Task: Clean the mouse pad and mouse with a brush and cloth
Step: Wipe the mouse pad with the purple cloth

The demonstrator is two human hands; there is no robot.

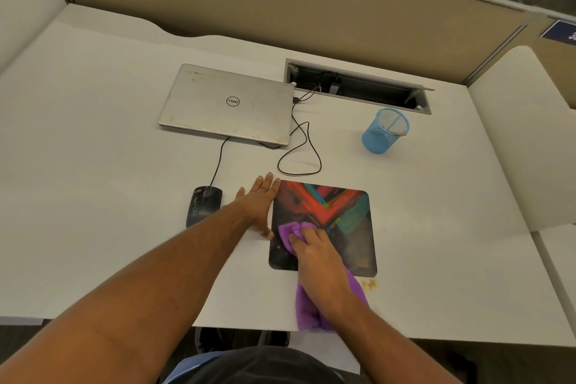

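Cloth wipe of mouse pad under way, near the desk's [93, 134] front edge.
Left hand [260, 206] lay flat, bracing the mouse pad's [352, 227] left edge; right hand [318, 256] gripped the purple cloth [307, 312]. Mouse [203, 206] unwiped, judged pending. Advised: overlapping strokes, pad pinned.

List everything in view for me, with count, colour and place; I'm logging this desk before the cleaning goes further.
desk: one, white, under everything
laptop: one, silver, closed, far centre
mouse: one, black, wired, left of the mouse pad
mouse pad: one, dark with red and teal, near centre
cloth: one, purple, on the mouse pad, trailing to the desk edge
pen cup: one, blue mesh, far right
cable: one, black, looped beside the laptop
cable slot: one, open, behind the pen cup
left hand: flat at the mouse pad's left edge
right hand: grips the cloth
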